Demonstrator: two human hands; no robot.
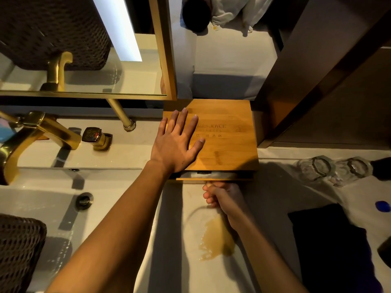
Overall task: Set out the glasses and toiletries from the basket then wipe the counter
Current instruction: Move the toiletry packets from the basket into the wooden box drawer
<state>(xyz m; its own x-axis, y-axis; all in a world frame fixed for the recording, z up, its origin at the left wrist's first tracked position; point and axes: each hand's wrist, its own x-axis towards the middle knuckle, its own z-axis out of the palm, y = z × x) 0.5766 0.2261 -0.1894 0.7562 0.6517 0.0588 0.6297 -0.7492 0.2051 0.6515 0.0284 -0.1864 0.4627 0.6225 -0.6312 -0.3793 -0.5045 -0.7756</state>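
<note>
A wooden box with printed lettering on its lid stands on the white counter against the back wall. My left hand lies flat on the lid with the fingers spread. My right hand is closed at the box's front edge, where a drawer is slid out a little; what the fingers hold is hidden. Two clear glasses stand upside down on the counter to the right of the box. A dark woven basket sits at the bottom left.
A brownish wet stain lies on the counter below my right hand. A dark cloth lies at the right, with a blue cap beyond it. A gold faucet, its handle and the sink drain are at the left, below a mirror.
</note>
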